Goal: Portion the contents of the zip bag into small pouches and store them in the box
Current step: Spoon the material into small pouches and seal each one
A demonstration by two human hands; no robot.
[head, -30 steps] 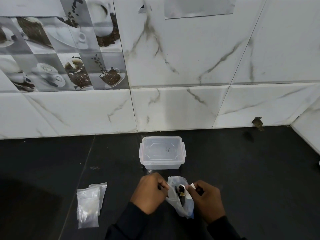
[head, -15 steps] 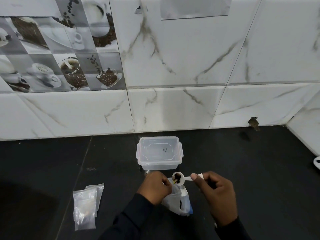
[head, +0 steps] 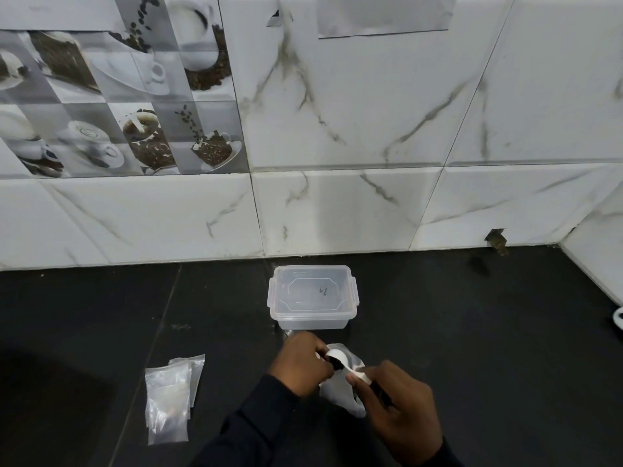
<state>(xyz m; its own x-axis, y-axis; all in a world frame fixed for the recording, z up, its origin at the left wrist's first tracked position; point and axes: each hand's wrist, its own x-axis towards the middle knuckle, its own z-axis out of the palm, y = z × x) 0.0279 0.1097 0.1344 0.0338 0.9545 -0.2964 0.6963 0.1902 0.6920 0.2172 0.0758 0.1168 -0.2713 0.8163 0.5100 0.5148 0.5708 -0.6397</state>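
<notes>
On the black counter, a clear zip bag [head: 338,392] stands between my hands. My left hand [head: 301,364] grips its left rim with curled fingers. My right hand [head: 396,407] pinches the handle of a white plastic spoon [head: 340,358], whose bowl holds dark bits just above the bag's mouth. A clear plastic box [head: 313,296] with its lid on sits just behind the bag. A small stack of empty clear pouches [head: 170,399] lies to the left of my left arm.
A white marble-tiled wall [head: 337,210] rises right behind the box, and a side wall closes the right end. A white object [head: 618,318] peeks in at the right edge. Bare black counter [head: 472,332] stretches right of the box.
The spoon came up out of the bag loaded with dark bits and now sits lower, close over the bag's mouth. My right hand has drawn nearer to me.
</notes>
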